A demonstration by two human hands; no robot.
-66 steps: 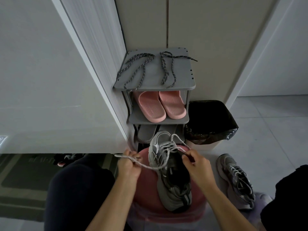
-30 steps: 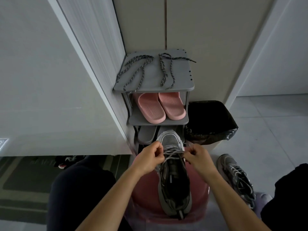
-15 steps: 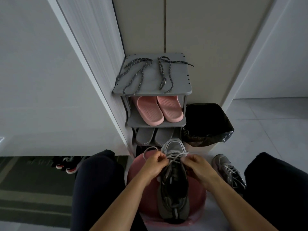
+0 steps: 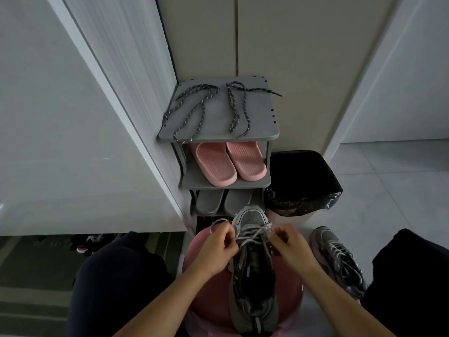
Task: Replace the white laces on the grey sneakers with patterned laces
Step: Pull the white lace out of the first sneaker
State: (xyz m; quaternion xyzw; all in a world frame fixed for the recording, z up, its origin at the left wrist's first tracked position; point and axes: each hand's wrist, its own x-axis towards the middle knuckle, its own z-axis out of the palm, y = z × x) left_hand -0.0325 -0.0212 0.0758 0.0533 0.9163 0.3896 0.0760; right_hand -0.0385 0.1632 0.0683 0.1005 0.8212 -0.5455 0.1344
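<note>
A grey sneaker [image 4: 254,283] lies toe-away on a pink stool [image 4: 209,285] between my knees. Its white lace [image 4: 252,233] crosses the upper eyelets near the toe. My left hand [image 4: 215,249] pinches the lace on the shoe's left side, and a loose loop of it arcs above my knuckles. My right hand [image 4: 292,245] pinches the lace on the right side. The second grey sneaker [image 4: 337,257], still laced in white, stands on the floor to the right. Two dark patterned laces [image 4: 194,108] [image 4: 239,105] lie on top of the grey shoe rack [image 4: 267,132].
Pink slippers [image 4: 228,164] sit on the rack's middle shelf and grey slippers [image 4: 223,201] below. A bin with a black bag [image 4: 303,181] stands right of the rack. A white cabinet panel [image 4: 85,117] walls off the left. My knees flank the stool.
The sneaker has turned straight, toe pointing away. My left hand came in from the stool's left edge to the eyelets, and both hands now hold the lace close beside the shoe's toe end.
</note>
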